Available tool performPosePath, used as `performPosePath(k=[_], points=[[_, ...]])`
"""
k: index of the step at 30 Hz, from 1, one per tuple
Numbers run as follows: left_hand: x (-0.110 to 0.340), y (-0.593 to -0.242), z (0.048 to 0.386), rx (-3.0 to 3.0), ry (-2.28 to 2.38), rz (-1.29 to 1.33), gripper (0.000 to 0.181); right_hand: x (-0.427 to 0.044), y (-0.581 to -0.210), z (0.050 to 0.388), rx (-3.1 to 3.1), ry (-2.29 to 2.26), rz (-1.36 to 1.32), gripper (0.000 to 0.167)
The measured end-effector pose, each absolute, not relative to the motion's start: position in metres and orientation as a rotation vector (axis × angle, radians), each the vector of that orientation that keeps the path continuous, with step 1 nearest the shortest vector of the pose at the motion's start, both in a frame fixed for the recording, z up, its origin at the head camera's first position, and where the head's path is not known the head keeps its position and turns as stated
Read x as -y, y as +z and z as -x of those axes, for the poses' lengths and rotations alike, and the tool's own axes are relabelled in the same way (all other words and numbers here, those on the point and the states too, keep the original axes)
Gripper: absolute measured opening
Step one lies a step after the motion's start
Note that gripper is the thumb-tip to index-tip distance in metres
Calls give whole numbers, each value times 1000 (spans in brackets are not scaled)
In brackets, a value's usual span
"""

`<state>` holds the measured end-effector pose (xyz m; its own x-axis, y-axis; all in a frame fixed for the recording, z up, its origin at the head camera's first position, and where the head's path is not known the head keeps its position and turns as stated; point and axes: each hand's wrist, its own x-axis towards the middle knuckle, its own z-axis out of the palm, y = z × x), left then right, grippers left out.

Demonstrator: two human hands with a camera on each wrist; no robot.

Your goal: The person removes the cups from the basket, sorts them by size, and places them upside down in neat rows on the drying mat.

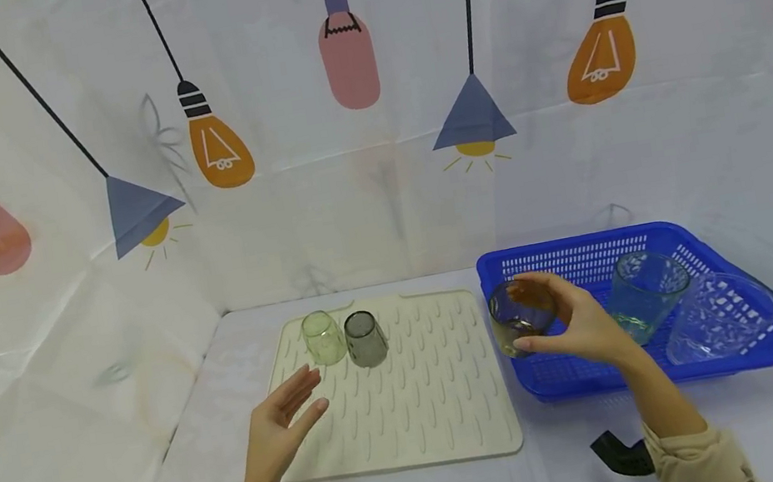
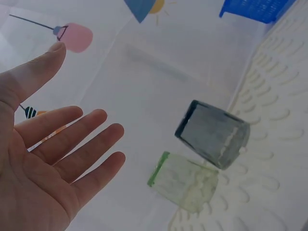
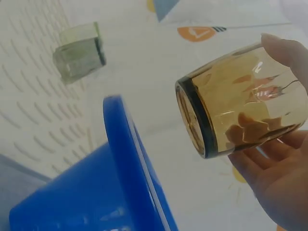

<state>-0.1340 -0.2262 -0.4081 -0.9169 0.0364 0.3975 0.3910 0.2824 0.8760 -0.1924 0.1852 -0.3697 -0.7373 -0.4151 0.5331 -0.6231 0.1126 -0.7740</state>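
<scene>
In the head view, your right hand (image 1: 582, 328) grips the amber glass (image 1: 510, 331) around its side, by the left rim of the blue basket (image 1: 740, 364), probably for a steady hold. Your left hand (image 1: 279, 435) is near the left edge of the mat (image 1: 443, 409). The left wrist view shows its fingers extended, holding nothing; the green glass (image 2: 185, 183) and grey glass (image 2: 212, 134) stand close together, perhaps to save room. In the right wrist view, the basket's rim is near the amber glass; the mat beyond seems to give you room.

Right grip (image 3: 284, 185) gets chopped in its wrist view, so does the basket (image 3: 86, 187) beside it; left grip (image 1: 276, 434) blocks some mat (image 1: 450, 399) behind it.
</scene>
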Motion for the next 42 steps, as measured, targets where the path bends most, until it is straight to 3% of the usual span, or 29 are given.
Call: performPosePath(k=[21, 42], points=[[168, -397, 156, 2131, -1773, 768, 50, -153, -373, 190, 2144, 1764, -1096, 75], [118, -384, 167, 2093, -1823, 929, 51, -131, -376, 190, 2152, 1821, -1123, 76]])
